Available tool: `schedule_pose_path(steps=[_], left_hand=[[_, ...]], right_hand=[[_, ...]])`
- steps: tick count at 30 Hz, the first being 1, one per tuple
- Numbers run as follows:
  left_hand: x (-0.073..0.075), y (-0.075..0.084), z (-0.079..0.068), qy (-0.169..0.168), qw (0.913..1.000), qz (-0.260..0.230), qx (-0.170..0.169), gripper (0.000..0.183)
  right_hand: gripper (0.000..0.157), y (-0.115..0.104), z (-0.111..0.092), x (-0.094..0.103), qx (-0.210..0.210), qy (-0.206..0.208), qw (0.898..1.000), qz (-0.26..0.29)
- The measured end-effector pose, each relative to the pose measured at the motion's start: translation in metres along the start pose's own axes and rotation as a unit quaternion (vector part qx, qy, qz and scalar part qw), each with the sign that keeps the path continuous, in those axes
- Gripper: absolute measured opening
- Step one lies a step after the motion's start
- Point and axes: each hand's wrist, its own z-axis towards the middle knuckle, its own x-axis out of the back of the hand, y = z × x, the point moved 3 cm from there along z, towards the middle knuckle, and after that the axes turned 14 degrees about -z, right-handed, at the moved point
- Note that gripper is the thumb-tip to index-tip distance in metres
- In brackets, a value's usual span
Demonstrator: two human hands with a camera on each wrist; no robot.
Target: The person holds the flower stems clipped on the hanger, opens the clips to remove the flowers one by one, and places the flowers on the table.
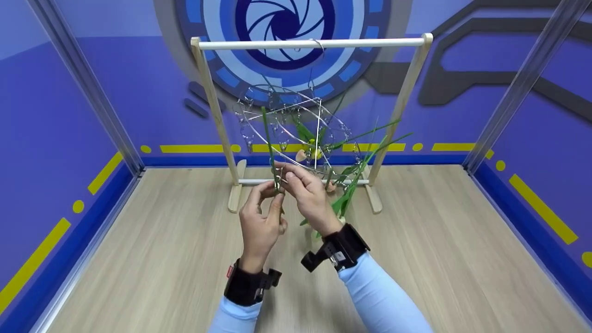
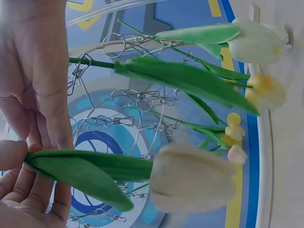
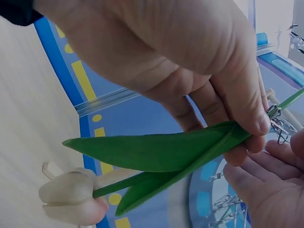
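Observation:
A white tulip [image 3: 71, 197] hangs head down, its green leaves spreading below my left hand [image 1: 263, 224]. That hand pinches its stem between thumb and fingers just above the leaves. The stem [image 1: 266, 134] rises past both hands toward a round wire clip hanger [image 1: 319, 125]. My right hand [image 1: 310, 196] is close beside the left, thumb and forefinger pinching a small metal clip [image 3: 281, 124] at the stem. In the left wrist view the tulip's pale head [image 2: 192, 183] is large in front. Other tulips, among them a white one [image 2: 256, 42] and a yellow-white one [image 2: 266, 92], hang behind.
The hanger hooks over the white bar [image 1: 370, 42] of a wooden rack [image 1: 215, 106], whose feet stand on the wood-grain table [image 1: 175, 240]. Several unused clips dangle around the hanger's ring. Long green stems [image 1: 379, 148] stick out at its right. Blue printed walls [image 1: 522, 120] enclose the table.

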Motion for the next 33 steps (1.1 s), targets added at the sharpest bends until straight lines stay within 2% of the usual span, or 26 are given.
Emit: schedule_pose_path(steps=[6,13,17,22,29,33], left_hand=[[0.000,-0.001,0.000,-0.003,0.9982,-0.052,0.031,0.025],[0.002,-0.003,-0.001,0.002,0.9933,-0.091,0.072,0.026],[0.003,-0.002,-0.002,0.003,0.9904,-0.106,0.088,0.026],[0.004,-0.002,-0.002,0.000,0.9886,-0.112,0.100,0.027],[0.003,-0.001,0.000,-0.004,0.9876,-0.109,0.114,0.026],[0.001,-0.004,0.000,-0.010,0.9874,-0.094,0.127,0.024]], right_hand=[[0.040,0.005,0.001,0.000,-0.015,-0.005,1.000,0.007],[0.043,0.007,0.005,-0.004,-0.048,-0.041,0.997,0.049],[0.044,0.009,0.006,-0.004,-0.053,-0.053,0.996,0.045],[0.040,0.010,0.010,-0.004,-0.043,-0.048,0.998,0.016],[0.033,0.011,0.011,-0.003,-0.058,-0.025,0.997,0.040],[0.029,0.010,0.013,-0.001,-0.050,-0.015,0.998,0.039]])
